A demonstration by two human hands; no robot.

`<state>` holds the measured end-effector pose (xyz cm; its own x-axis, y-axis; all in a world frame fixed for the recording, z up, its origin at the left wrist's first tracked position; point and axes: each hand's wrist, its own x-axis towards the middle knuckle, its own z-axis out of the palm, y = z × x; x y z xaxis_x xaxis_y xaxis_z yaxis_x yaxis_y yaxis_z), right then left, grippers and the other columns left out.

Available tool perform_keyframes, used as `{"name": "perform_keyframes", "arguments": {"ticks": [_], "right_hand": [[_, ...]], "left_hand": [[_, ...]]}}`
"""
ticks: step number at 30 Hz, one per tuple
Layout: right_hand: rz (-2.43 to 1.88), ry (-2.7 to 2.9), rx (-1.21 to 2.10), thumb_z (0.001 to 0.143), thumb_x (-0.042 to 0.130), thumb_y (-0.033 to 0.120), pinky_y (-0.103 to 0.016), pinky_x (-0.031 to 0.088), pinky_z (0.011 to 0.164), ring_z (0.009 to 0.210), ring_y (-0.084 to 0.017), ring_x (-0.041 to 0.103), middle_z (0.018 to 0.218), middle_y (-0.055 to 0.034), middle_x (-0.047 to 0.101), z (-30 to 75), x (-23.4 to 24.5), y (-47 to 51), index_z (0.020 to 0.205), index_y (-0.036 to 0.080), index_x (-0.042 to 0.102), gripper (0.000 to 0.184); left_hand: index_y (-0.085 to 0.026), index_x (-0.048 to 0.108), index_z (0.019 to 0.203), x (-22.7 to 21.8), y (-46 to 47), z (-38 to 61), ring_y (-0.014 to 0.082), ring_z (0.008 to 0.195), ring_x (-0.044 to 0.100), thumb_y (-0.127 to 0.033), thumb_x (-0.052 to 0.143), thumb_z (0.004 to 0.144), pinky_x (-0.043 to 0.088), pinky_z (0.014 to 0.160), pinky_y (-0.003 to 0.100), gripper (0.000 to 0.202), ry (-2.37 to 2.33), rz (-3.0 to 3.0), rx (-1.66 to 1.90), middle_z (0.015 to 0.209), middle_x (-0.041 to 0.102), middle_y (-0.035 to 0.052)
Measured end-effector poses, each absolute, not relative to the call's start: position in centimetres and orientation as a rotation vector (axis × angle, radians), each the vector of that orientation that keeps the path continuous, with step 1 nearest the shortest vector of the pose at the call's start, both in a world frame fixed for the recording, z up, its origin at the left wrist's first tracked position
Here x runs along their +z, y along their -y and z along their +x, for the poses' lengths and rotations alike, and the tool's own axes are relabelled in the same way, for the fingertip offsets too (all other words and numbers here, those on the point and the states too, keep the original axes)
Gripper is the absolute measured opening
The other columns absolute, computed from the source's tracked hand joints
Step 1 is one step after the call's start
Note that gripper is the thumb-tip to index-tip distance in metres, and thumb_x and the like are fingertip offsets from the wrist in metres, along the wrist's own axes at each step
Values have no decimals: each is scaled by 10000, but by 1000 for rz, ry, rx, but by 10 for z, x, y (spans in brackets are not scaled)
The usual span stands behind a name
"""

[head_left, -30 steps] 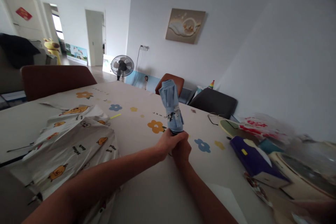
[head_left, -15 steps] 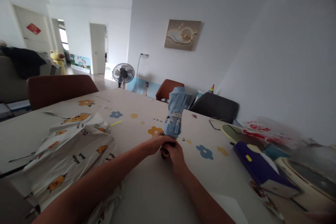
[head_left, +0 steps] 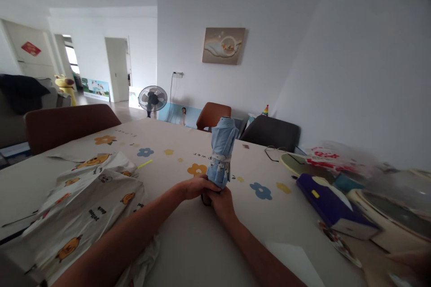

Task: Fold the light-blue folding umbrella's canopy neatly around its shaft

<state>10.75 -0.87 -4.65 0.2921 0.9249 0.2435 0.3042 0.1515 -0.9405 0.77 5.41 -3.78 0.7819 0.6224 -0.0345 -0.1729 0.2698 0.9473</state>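
Note:
A folded light-blue umbrella [head_left: 222, 141] stands nearly upright over the table, leaning a little to the right at its top. A pale patterned strap wraps its lower half. At its base my left hand [head_left: 195, 187] is closed round the bottom end from the left. My right hand [head_left: 221, 204] grips just beneath, fingers wrapped round the handle, which is mostly hidden. A dark loop, perhaps the wrist cord, hangs below the hands. To the left of my arms lies a crumpled white cloth with yellow ducks [head_left: 101, 202].
On the right of the flowered tablecloth [head_left: 182, 242] are a purple box [head_left: 333, 206], a cream pot with a glass lid [head_left: 387, 224], eyeglasses [head_left: 272, 154] and a red-and-white plastic bag [head_left: 332, 154]. Chairs [head_left: 72, 125] stand round the table; a fan [head_left: 152, 98] is behind it.
The view has turned slightly, shifting the room leftward. The umbrella and both hands have come slightly lower; both hands keep their hold at its base.

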Motion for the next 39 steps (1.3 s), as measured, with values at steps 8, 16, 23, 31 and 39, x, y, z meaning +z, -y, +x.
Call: {"name": "perform_keyframes", "arguments": {"ticks": [8,16,23,31,39], "right_hand": [[-1488,1145,683,601,545,310,-233,362,400,403,-150,503,387,-2,522,106,-46,7,463,163,548,202],[-1514,996,723,652,561,356,-238,346,357,352,-151,496,402,6,539,105,-48,4,596,164,575,200],[-1644,1060,456,690,561,397,-251,369,433,455,-183,563,492,-10,599,108,-53,4,722,171,604,233],[-1920,1221,264,743,552,414,-260,354,536,664,-221,617,728,-77,665,101,-46,12,851,173,562,265],[-1951,1265,213,772,524,394,-255,322,522,658,-213,620,727,-67,656,98,-46,16,861,183,535,229]], "left_hand": [[-130,573,787,-36,-51,9,110,503,513,-332,724,565,369,471,233,336,-449,1156,538,629,555,11],[-153,577,837,-36,-54,8,92,532,502,-318,678,641,346,506,215,275,-351,1092,546,649,543,-10],[-193,624,940,-14,-64,-8,193,999,533,-425,609,720,409,787,292,320,-410,1119,683,1019,616,73],[-122,575,846,11,-40,8,122,693,539,-369,712,638,427,648,248,351,-529,1194,949,778,581,42],[-127,582,791,8,-23,21,120,690,519,-335,684,646,415,645,237,273,-571,1251,1168,749,576,41]]}}
